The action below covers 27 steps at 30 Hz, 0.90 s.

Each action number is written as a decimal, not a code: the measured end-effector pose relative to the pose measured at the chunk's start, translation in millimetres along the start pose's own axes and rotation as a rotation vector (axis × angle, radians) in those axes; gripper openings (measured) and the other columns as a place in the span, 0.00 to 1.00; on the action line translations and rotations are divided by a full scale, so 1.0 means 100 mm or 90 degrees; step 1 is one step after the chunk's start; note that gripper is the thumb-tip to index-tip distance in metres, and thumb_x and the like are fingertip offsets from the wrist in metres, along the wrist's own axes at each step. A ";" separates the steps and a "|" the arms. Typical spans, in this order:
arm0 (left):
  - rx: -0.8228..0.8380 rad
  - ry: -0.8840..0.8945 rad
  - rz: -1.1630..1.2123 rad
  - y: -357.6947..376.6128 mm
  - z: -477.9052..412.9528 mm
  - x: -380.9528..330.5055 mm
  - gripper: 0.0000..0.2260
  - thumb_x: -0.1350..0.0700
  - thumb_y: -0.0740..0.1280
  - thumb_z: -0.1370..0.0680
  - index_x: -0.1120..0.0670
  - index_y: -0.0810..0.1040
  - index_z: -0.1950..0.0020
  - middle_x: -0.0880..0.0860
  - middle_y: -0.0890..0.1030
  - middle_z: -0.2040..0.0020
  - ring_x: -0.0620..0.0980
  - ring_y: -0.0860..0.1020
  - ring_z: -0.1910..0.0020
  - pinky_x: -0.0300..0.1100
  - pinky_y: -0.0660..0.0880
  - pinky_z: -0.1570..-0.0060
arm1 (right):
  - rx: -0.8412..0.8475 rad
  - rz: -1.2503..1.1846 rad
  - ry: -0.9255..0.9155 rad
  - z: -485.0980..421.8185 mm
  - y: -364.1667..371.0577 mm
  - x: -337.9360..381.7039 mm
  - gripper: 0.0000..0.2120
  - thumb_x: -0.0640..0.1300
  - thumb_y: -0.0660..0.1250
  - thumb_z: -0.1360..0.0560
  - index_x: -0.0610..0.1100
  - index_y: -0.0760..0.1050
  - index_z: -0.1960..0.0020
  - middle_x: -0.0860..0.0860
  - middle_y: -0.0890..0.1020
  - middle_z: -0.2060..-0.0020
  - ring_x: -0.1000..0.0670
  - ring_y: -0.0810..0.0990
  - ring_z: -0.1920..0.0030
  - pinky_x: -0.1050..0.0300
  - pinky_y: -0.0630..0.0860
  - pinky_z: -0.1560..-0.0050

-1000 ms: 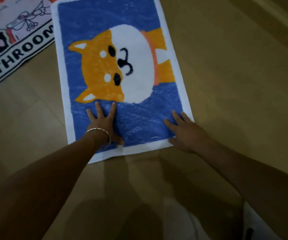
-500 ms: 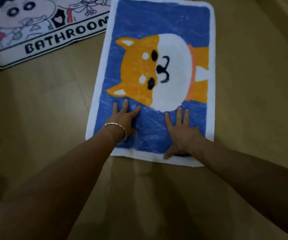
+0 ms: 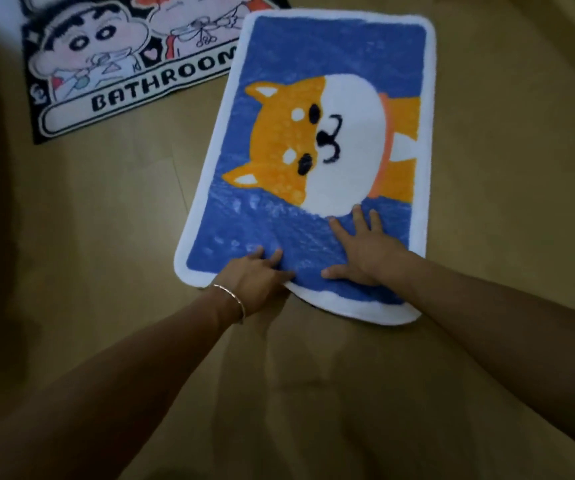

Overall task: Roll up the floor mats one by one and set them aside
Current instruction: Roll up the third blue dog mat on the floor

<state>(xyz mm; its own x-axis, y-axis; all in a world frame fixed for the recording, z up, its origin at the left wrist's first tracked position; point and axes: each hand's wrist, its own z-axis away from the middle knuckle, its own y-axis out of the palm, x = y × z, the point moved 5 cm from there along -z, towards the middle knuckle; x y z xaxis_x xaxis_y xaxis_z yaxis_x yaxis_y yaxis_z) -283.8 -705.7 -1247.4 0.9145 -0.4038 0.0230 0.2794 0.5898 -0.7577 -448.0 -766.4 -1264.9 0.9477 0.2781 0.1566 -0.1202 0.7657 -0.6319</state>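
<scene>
A blue floor mat [image 3: 331, 57] with an orange and white dog picture and a white border lies flat on the floor, unrolled. My left hand [image 3: 256, 273], with a thin bangle at the wrist, rests on the mat's near edge, its fingers and thumb lying on the blue pile. My right hand [image 3: 365, 252] presses flat on the mat just below the dog's white face, fingers spread and thumb pointing left. The near white border bends slightly between my hands.
A second mat [image 3: 106, 74], black with cartoon figures and the word BATHROOM, lies at the far left; the blue mat's far left edge overlaps its corner. Bare tan floor [image 3: 521, 168] surrounds both mats. A dark blurred shape fills the left edge.
My left hand has slid back from the mat's blue field to its near edge. The right hand stays pressed on the mat. The view has shifted, showing more of the BATHROOM mat.
</scene>
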 end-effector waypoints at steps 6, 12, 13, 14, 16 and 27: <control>-0.085 -0.026 0.052 -0.27 -0.12 0.05 0.10 0.50 0.57 0.19 0.52 0.72 0.41 0.55 0.79 0.45 0.57 0.78 0.46 0.46 0.71 0.54 | 0.001 0.012 -0.124 0.31 -0.03 0.15 0.31 0.68 0.51 0.24 0.47 0.69 0.31 0.44 0.62 0.28 0.42 0.61 0.29 0.43 0.64 0.32; -0.082 0.080 0.033 -0.30 -0.09 -0.27 0.12 0.50 0.58 0.20 0.52 0.69 0.39 0.56 0.79 0.46 0.58 0.77 0.48 0.45 0.67 0.59 | -0.012 -0.023 -0.069 0.54 0.26 0.27 0.08 0.48 0.56 0.19 0.47 0.71 0.49 0.46 0.76 0.52 0.47 0.75 0.55 0.54 0.72 0.55; -0.090 0.100 0.046 -0.28 -0.07 -0.33 0.12 0.49 0.57 0.20 0.52 0.68 0.38 0.55 0.79 0.46 0.58 0.77 0.49 0.46 0.66 0.60 | -0.004 -0.033 -0.058 0.58 0.28 0.23 0.05 0.47 0.56 0.19 0.48 0.69 0.52 0.48 0.75 0.56 0.49 0.74 0.58 0.56 0.70 0.60; -0.104 0.113 0.058 -0.28 -0.04 -0.39 0.13 0.49 0.57 0.20 0.52 0.66 0.37 0.54 0.79 0.47 0.57 0.78 0.50 0.46 0.66 0.62 | 0.003 -0.047 -0.047 0.60 0.29 0.18 0.06 0.46 0.57 0.19 0.50 0.67 0.55 0.49 0.74 0.58 0.51 0.72 0.61 0.58 0.67 0.64; -0.144 0.117 0.047 -0.27 0.02 -0.49 0.14 0.49 0.56 0.20 0.51 0.64 0.35 0.53 0.78 0.45 0.56 0.77 0.49 0.46 0.65 0.63 | 0.014 -0.083 -0.033 0.63 0.29 0.09 0.07 0.47 0.55 0.18 0.50 0.67 0.55 0.49 0.74 0.58 0.50 0.72 0.61 0.58 0.66 0.64; -0.141 0.007 -0.136 -0.15 0.08 -0.63 0.23 0.57 0.49 0.17 0.56 0.48 0.23 0.60 0.61 0.30 0.60 0.58 0.30 0.61 0.50 0.31 | -0.144 0.067 -0.136 0.60 0.20 0.16 0.07 0.47 0.56 0.19 0.46 0.63 0.42 0.47 0.74 0.56 0.45 0.74 0.59 0.50 0.68 0.60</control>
<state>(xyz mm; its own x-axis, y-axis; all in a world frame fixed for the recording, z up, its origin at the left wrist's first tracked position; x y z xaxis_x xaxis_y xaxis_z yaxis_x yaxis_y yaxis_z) -343.5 -683.0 -1232.1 0.8384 -0.5107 0.1906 0.3933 0.3246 -0.8602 -452.9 -712.0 -1229.8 0.8476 0.4821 0.2218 -0.1231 0.5851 -0.8015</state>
